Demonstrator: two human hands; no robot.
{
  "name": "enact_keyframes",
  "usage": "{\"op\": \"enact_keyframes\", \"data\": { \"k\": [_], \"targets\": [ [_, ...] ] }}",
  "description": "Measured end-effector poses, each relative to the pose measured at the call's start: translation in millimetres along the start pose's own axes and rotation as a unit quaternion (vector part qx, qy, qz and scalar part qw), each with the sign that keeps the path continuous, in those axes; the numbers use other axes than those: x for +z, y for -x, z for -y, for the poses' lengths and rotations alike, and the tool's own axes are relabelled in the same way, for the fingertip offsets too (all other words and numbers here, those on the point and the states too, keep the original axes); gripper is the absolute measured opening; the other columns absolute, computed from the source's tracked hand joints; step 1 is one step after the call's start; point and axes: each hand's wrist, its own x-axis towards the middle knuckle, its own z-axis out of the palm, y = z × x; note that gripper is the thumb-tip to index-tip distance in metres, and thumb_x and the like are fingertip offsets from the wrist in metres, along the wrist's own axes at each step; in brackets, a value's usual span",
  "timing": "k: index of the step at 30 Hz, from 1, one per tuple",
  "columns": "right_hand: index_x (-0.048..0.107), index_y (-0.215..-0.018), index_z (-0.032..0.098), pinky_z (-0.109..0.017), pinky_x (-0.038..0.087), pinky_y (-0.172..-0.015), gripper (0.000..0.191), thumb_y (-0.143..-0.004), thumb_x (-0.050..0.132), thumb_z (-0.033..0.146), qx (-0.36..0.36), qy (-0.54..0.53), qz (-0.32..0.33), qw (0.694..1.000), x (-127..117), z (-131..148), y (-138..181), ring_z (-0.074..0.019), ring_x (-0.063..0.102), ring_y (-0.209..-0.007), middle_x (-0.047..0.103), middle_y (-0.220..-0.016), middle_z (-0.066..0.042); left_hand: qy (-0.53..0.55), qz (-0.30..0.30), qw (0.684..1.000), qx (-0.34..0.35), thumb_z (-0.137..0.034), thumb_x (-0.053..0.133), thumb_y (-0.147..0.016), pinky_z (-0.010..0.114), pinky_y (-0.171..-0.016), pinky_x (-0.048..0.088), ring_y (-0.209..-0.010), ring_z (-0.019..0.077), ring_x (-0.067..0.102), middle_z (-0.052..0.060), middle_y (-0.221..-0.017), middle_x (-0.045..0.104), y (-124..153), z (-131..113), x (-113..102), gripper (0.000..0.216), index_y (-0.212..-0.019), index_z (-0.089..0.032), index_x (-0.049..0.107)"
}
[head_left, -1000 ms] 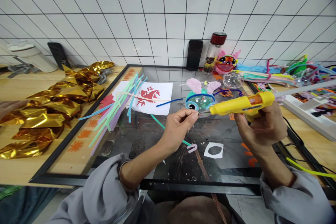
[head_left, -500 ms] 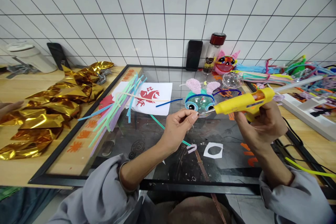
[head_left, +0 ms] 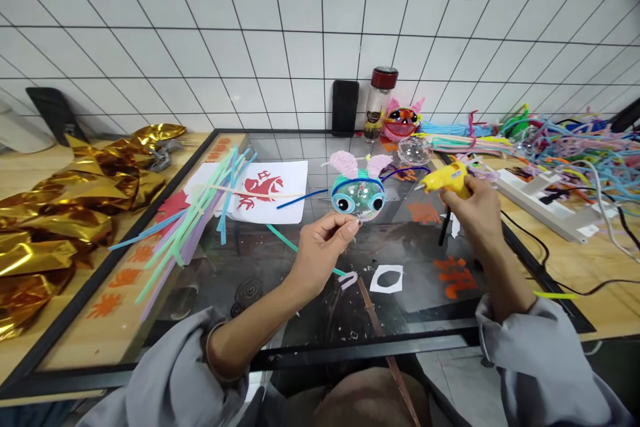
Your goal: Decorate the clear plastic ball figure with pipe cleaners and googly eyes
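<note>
My left hand (head_left: 327, 247) is closed in a pinch in front of the green figure, on something too small to make out at the fingertips. Just behind it sits the clear ball figure (head_left: 358, 195), with pink ears, a blue band and big round eyes. Off to the right, my right hand (head_left: 477, 203) grips a yellow glue gun (head_left: 447, 178), its nozzle pointing left and away from the left hand. Below my left hand lie a white paper piece with a round hole (head_left: 387, 279) and a bent pale pipe cleaner (head_left: 349, 281).
Pipe cleaners (head_left: 200, 213) lie in a bundle over a red-printed paper (head_left: 280, 203). Gold foil (head_left: 95, 193) covers the left side. By the wall stand a phone (head_left: 345, 108), a bottle (head_left: 381, 103) and a pink-red figure (head_left: 401, 121). A white power strip (head_left: 543, 203) with cables lies right.
My right hand has drawn the glue gun away to the right from my left fingertips and lowered it. My left hand keeps its pinch. The whole view has shifted to the right.
</note>
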Motion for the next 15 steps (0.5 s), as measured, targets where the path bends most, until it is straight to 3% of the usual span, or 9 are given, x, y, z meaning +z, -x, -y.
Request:
{"op": "enact_keyframes", "data": {
  "k": [3,6,12,15],
  "targets": [
    [0.067,-0.084,0.017,-0.036,0.042,-0.069,0.028,-0.069,0.062,0.04,0.042,0.133,0.07,0.988,-0.8,-1.9,-0.4,-0.0288,0.06,-0.084,0.061,-0.086,-0.011,-0.04,0.006,0.999,0.023,-0.038,0.067,-0.086,0.023,-0.059,0.034,-0.062,0.0072,0.042,-0.002,-0.074,0.056,1.7,1.6,-0.1,0.022,-0.08,-0.017,0.071],
    [0.07,-0.094,0.016,-0.037,0.044,-0.071,0.034,-0.074,0.06,0.042,0.041,0.209,0.105,0.971,2.1,-4.6,0.7,-0.0312,0.063,-0.09,0.064,-0.095,-0.015,-0.082,0.008,0.996,0.046,-0.034,0.066,-0.086,0.024,-0.063,0.036,-0.067,0.0091,0.046,-0.001,-0.074,0.057,3.1,-0.8,0.8,0.019,-0.079,-0.017,0.07],
    [0.07,-0.107,0.013,-0.039,0.046,-0.075,0.043,-0.078,0.059,0.043,0.044,0.25,0.166,0.953,6.7,-10.3,0.3,-0.0349,0.064,-0.101,0.066,-0.112,-0.02,-0.142,0.006,0.986,0.085,-0.028,0.064,-0.086,0.025,-0.065,0.039,-0.069,0.011,0.051,0.001,-0.074,0.06,4.5,-4.6,5.6,0.016,-0.076,-0.016,0.069],
    [0.071,-0.105,0.014,-0.044,0.047,-0.08,0.043,-0.077,0.061,0.045,0.036,0.253,0.162,0.953,4.3,-8.9,1.6,-0.0376,0.063,-0.104,0.067,-0.113,-0.021,-0.14,0.002,0.986,0.094,-0.028,0.065,-0.085,0.025,-0.065,0.04,-0.071,0.0113,0.052,0.001,-0.076,0.061,4.2,-3.0,8.6,0.015,-0.077,-0.016,0.071]
  ]
}}
